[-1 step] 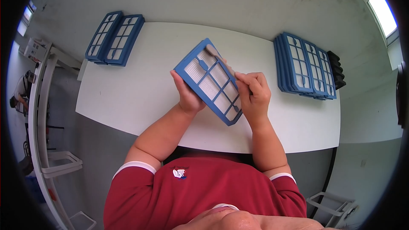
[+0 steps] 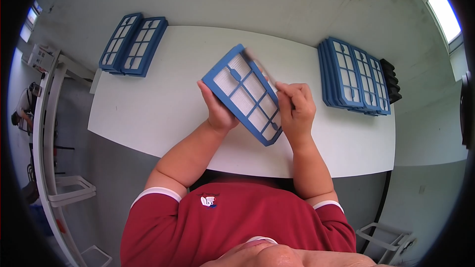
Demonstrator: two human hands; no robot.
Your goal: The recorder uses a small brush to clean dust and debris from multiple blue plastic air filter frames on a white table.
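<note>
Filter, one, blue frame with a cross-barred grid over white pleats: I find it held up above the middle of the table, tilted, its face turned toward the camera. Left hand: holding the filter from its left side, thumb along the frame, the remaining fingers hidden behind. Right hand: fingers curled narrow, pinching a thin brownish stick, blurred, which lies along the filter's upper right edge; whether stick and frame touch, I cannot tell. Table: white, smooth top. At its far left corner I list two groups of similar blue filters, a left group and a right group, side by side. At the far right, three adjoining stacks of the same kind, with black ridged pieces just beside them.
</note>
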